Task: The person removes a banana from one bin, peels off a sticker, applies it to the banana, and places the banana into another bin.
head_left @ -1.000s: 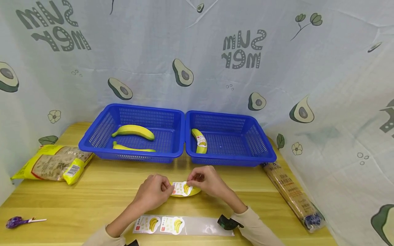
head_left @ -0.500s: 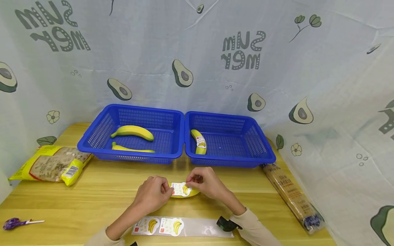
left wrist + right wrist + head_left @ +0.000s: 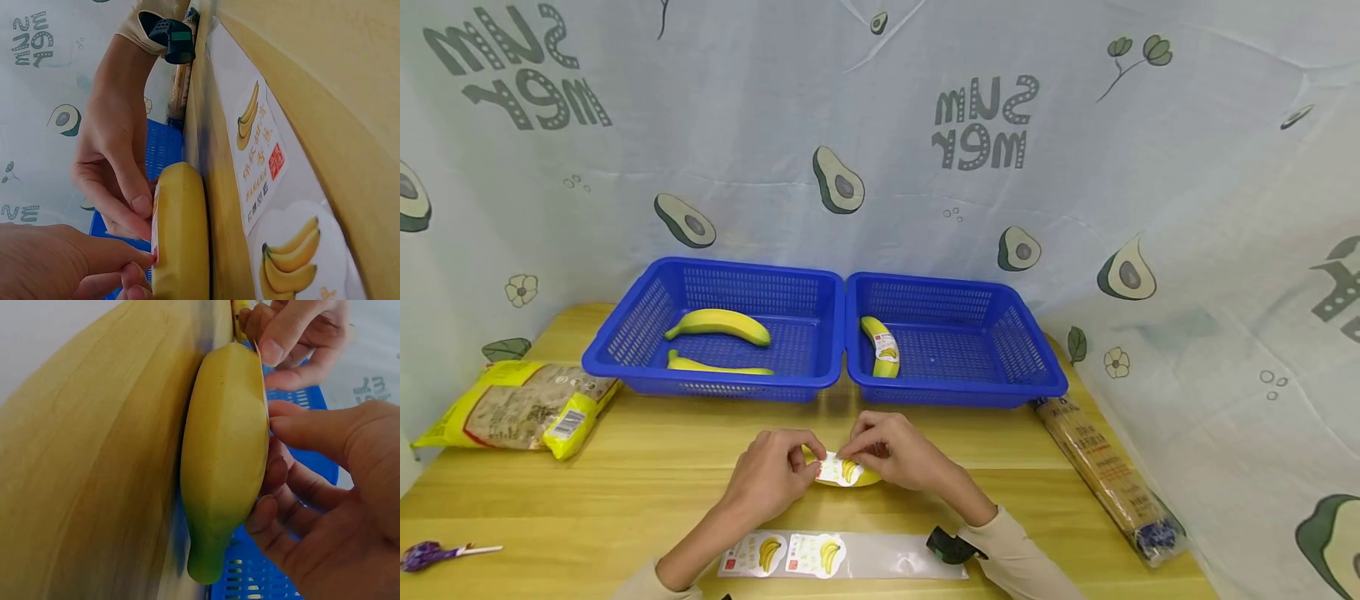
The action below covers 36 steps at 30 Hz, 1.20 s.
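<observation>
A yellow banana (image 3: 871,478) lies crosswise on the table, carrying a white banana-print sticker (image 3: 848,472) along its upper face. My left hand (image 3: 767,471) pinches the sticker's left end between thumb and forefinger; in the right wrist view that edge stands slightly off the banana (image 3: 225,425). Close beside it, the bent thumb and forefinger of my right hand (image 3: 898,450) grip at the sticker's upper edge near its middle. The other right fingers curl beside the banana. Nearer me lies a clear backing strip (image 3: 895,557) with two stickers (image 3: 816,554) on its left part.
Behind the hands stand two blue baskets side by side. The left basket (image 3: 715,385) holds two plain bananas (image 3: 722,323); the right basket (image 3: 962,392) holds one stickered banana (image 3: 880,346). A yellow bag (image 3: 523,408) and a lollipop (image 3: 430,554) lie left, a long noodle-like packet (image 3: 1105,475) right.
My right hand's fingertips have slid left along the sticker, from its right end to near its middle. My left hand stays at the left end. The head view has shifted slightly.
</observation>
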Available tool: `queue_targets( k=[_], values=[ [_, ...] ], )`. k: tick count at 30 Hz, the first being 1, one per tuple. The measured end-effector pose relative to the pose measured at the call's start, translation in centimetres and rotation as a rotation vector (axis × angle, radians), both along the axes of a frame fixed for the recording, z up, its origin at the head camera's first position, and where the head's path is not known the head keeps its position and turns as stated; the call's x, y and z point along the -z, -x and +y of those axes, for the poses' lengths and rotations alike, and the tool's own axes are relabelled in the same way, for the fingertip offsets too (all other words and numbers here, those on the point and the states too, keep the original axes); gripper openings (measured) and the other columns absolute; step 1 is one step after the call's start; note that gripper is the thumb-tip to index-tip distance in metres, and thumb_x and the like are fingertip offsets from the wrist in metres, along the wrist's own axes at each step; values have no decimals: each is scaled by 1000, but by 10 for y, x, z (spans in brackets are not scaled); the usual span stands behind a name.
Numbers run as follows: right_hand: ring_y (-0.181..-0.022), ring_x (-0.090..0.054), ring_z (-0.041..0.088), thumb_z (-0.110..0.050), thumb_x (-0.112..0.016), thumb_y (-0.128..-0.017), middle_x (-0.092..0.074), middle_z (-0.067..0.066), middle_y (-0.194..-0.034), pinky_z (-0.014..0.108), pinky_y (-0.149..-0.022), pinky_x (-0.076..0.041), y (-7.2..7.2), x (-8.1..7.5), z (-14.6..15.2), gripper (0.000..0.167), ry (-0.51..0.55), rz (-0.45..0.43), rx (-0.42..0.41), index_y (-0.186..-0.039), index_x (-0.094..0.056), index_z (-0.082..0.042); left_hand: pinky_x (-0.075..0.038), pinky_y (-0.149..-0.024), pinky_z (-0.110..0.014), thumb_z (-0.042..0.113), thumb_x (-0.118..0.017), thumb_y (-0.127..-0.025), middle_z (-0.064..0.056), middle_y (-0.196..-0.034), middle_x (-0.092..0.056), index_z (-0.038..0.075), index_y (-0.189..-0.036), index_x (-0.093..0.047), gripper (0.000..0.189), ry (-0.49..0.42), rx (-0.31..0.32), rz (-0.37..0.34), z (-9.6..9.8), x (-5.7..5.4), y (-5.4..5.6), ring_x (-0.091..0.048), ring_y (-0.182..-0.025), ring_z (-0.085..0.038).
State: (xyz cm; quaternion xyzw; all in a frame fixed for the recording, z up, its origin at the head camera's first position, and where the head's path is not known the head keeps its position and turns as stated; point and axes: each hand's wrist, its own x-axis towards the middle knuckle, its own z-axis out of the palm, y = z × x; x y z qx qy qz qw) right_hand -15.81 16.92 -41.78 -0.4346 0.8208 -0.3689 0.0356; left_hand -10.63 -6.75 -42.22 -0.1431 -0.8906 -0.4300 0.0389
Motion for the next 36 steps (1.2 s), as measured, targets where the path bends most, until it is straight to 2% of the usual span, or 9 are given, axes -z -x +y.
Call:
queue_targets(
  k=[5,8,13,17,23,29,36],
  values=[
    [-79,-59,11,-1,-84,-92,-68,3,-98,23,-69,-56,-2,-1,0,18,-51,33,-13,-109,-85,-5,-38,-47,-23,1,-90,-82,11,-61,-56,15,-93,-81,20,-13,16,-19,-2,0,0,-48,-53,-4],
    [-80,-59,15,-6,-88,-90,-66,2,-99,23,-71,-55,-3,-1,0,23,-77,34,-6,-113,-84,-5,-38,-47,-23,4,-92,-82,11,-62,-57,16,-96,-81,21,-16,23,-20,-4,0,1,-49,-54,-5],
    [-84,-60,16,-8,-90,-89,-66,1,-102,25,-74,-56,-3,-3,0,28,-103,0,6,-116,-84,-6,-39,-47,-24,6,-95,-80,12,-62,-56,17,-96,-80,24,20,19,-18,-3,0,2,-49,-54,-4],
    [-98,-62,15,-7,-89,-89,-68,2,-107,30,-84,-59,-3,-5,2,31,-127,-27,17,-119,-83,-8,-40,-48,-24,7,-95,-79,13,-61,-55,18,-96,-79,26,48,12,-10,-1,-1,2,-49,-54,-5],
    [-111,-62,14,-12,-89,-90,-74,0,-115,32,-98,-53,0,-7,8,35,-175,-20,9,-124,-82,-12,-40,-49,-24,7,-97,-78,14,-60,-53,18,-95,-79,27,77,5,7,0,-1,1,-49,-54,-4],
    [-116,-67,17,-10,-87,-91,-78,1,-121,33,-102,-55,5,-7,11,39,-163,-23,-37,-128,-79,-10,-38,-49,-25,5,-98,-75,13,-59,-51,20,-96,-80,31,115,-9,23,-2,-3,2,-48,-54,-6],
    [-117,-67,19,-9,-88,-90,-76,4,-124,36,-105,-54,5,-9,13,41,-192,-35,-41,-129,-78,-6,-41,-49,-27,0,-99,-71,11,-59,-52,16,-105,-81,42,166,-13,2,-6,-1,2,-50,-54,-8]
  ],
)
